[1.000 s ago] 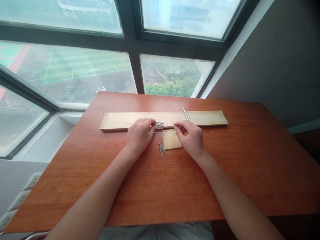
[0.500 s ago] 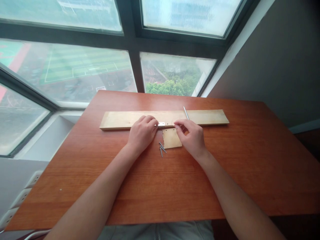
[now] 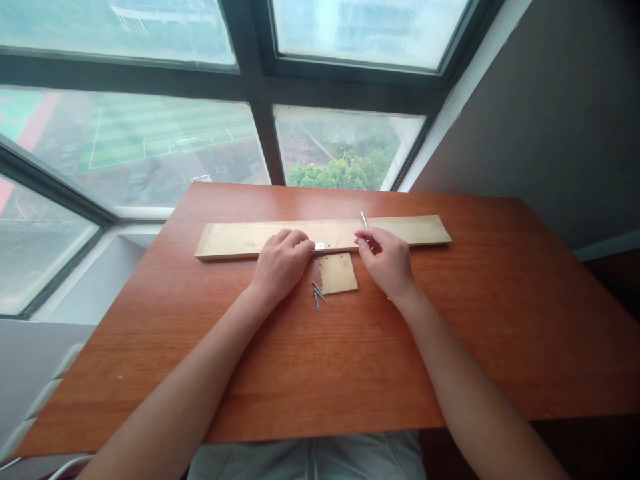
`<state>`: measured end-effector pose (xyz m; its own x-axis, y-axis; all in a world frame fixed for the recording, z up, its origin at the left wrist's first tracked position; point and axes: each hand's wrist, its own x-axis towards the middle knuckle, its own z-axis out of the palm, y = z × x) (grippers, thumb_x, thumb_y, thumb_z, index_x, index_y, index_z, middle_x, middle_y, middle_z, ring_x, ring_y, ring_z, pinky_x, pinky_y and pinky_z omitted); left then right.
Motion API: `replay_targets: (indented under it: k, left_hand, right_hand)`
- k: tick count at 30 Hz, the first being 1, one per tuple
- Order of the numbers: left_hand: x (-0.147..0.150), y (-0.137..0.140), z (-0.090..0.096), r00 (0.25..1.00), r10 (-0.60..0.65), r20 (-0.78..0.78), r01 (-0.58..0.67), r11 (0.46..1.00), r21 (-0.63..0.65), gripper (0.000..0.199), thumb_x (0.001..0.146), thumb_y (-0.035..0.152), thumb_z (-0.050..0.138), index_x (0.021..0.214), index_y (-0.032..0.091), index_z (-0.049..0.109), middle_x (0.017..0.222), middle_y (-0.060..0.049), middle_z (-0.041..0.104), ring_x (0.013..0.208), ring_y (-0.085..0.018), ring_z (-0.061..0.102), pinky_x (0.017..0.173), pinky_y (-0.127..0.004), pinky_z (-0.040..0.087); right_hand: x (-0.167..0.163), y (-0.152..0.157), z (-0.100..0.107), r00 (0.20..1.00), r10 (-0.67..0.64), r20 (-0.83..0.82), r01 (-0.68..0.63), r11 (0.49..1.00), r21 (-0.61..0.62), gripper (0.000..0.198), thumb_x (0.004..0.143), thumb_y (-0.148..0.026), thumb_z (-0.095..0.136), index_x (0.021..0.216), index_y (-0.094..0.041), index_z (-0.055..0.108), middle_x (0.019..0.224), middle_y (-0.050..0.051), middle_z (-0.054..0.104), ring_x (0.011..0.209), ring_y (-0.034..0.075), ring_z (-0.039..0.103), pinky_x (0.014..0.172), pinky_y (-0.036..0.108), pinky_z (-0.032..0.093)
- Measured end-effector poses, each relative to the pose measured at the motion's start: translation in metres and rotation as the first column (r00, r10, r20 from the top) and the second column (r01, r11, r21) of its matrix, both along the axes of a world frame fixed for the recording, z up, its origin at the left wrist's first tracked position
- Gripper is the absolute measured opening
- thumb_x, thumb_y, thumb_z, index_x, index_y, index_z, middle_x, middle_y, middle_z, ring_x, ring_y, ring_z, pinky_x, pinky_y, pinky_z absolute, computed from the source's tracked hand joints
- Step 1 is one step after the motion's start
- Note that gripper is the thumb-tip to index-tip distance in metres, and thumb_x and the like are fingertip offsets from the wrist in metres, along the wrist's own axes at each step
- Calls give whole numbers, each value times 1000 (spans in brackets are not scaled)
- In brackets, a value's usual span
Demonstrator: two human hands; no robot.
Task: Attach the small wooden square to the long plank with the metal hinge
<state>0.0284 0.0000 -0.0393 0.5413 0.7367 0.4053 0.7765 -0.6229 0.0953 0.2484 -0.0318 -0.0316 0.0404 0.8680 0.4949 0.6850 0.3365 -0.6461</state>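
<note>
Shifted forward, the right hand [image 3: 389,264] covers more of the metal shaft [image 3: 364,219].

No text, label, brand or number can be read anywhere, neither on the wooden board [image 3: 240,239] at the centre of the clock face nor on the small metal piece [image 3: 320,247] at its near edge. The clearest markings are plain white lines on the green sports pitch [image 3: 170,137] outside, towards ten o'clock, without legible letters or figures.
</note>
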Motion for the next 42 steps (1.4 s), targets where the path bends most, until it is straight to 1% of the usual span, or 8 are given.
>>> replay_targets:
  k: [6, 10, 14, 21, 29, 35, 42]
  left_hand:
    - [1, 2, 4, 998, -29, -51, 31, 999, 30, 19, 88, 14, 50, 87, 20, 68, 95, -8, 66, 89, -24, 54, 78, -37, 43]
    - [6, 1, 5, 997, -12, -73, 17, 998, 61, 20, 90, 17, 48, 84, 20, 67, 92, -8, 66, 86, -23, 54, 75, -36, 42]
    - [11, 1, 3, 998, 2, -64, 1, 999, 50, 22, 91, 17, 46, 80, 20, 66, 88, -8, 65, 81, -22, 53, 72, -34, 41]
    - [17, 0, 2, 994, 10, -112, -2, 998, 70, 21, 91, 17, 46, 81, 20, 64, 87, -7, 63, 79, -21, 54, 72, -34, 40]
    - [20, -1, 3, 993, 15, -113, -8, 998, 55, 20, 92, 18, 46, 81, 19, 64, 87, -7, 62, 79, -20, 53, 72, -33, 40]
    - [24, 1, 4, 996, 5, -94, -2, 999, 32, 20, 91, 19, 48, 81, 18, 64, 86, -7, 62, 77, -19, 53, 70, -31, 40]
    - [25, 1, 2, 997, 3, -76, -1, 1000, 22, 20, 92, 19, 46, 83, 18, 64, 86, -7, 62, 79, -20, 54, 71, -32, 40]
  right_hand:
    - [4, 2, -1, 1000, -24, 14, 24, 1000, 6, 19, 86, -18, 49, 93, -21, 67, 88, 4, 70, 72, 18, 61, 72, 33, 49]
    - [3, 2, 0, 1000, -16, 18, 16, 1000, 8, 20, 85, -17, 49, 93, -21, 67, 88, 4, 70, 72, 18, 61, 73, 32, 49]
    - [3, 2, 2, 1000, -19, 25, 19, 1000, 3, 20, 85, -17, 49, 93, -21, 67, 89, 4, 71, 73, 18, 62, 73, 32, 49]
    - [4, 2, 3, 999, -16, 44, 16, 1000, -9, 21, 84, -17, 49, 93, -21, 68, 90, 4, 71, 76, 19, 63, 73, 32, 49]
    - [3, 2, 1, 998, -11, 63, 12, 1000, -18, 20, 83, -16, 51, 92, -20, 69, 89, 4, 72, 74, 18, 63, 73, 31, 48]
    - [4, 3, 2, 995, -56, 82, 59, 998, -35, 21, 84, -16, 50, 92, -20, 68, 89, 4, 71, 71, 17, 62, 71, 30, 47]
    - [4, 2, 3, 993, -57, 107, 62, 997, -49, 21, 84, -15, 50, 92, -20, 68, 90, 4, 72, 76, 18, 64, 73, 28, 47]
